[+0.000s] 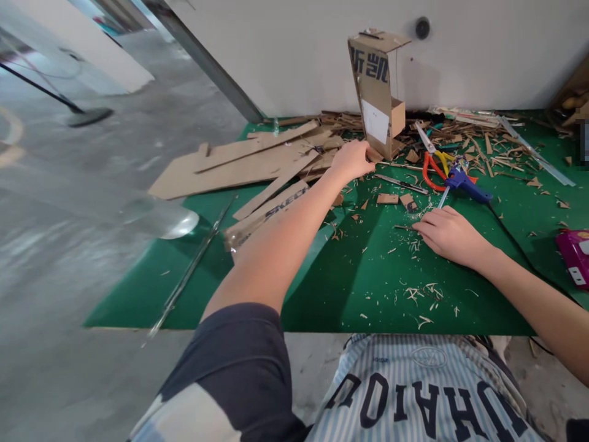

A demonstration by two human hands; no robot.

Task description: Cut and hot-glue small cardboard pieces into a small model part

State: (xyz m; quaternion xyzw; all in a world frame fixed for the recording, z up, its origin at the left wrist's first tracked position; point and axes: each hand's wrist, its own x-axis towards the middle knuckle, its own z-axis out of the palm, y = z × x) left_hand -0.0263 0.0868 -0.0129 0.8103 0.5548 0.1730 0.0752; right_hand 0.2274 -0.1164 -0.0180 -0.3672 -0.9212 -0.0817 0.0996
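Observation:
My left hand reaches to the foot of a tall cardboard structure, its fingers closed around the lower front corner; part of that grip is hidden. The structure stands upright, with printed characters, a white label and a small box-like ledge. My right hand rests low over the table, fingers pinched on a thin dark stick whose tip points left. Just beyond it lie a blue glue gun, orange-and-yellow-handled scissors and a slim cutter knife. Small cardboard pieces lie between my hands.
Cardboard sheets and strips lie at the left on the green table. Scraps pile along the wall. A clear plastic cup lies near the left edge. A purple device sits at right, near the black cord.

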